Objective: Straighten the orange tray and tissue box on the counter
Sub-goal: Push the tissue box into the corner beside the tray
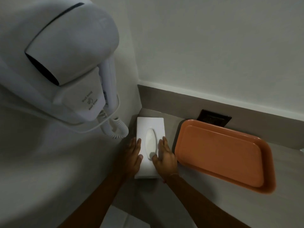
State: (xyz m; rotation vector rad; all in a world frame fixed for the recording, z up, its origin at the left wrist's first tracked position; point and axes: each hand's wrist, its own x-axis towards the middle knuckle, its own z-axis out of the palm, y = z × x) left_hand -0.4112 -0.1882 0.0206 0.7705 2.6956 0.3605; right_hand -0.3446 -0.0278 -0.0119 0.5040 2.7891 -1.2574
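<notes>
Tissue box (149, 145): one, white, lengthwise in the counter's (287, 186) back-left corner | my left hand (133, 157) and right hand (165, 158) lie flat along its long sides, fingers extended, pressing, not clenched | orange tray (225, 155): one, empty, skewed, just right of the box, bare counter between | wall hair dryer (69, 63) overhangs left.

Left hand (134, 156) and right hand (164, 157) flank the tissue box (150, 127) beside the orange tray (222, 153).

Grey counter (171, 127) — a white tissue box (148, 127) in its corner, an orange tray (222, 153) just beside.
</notes>
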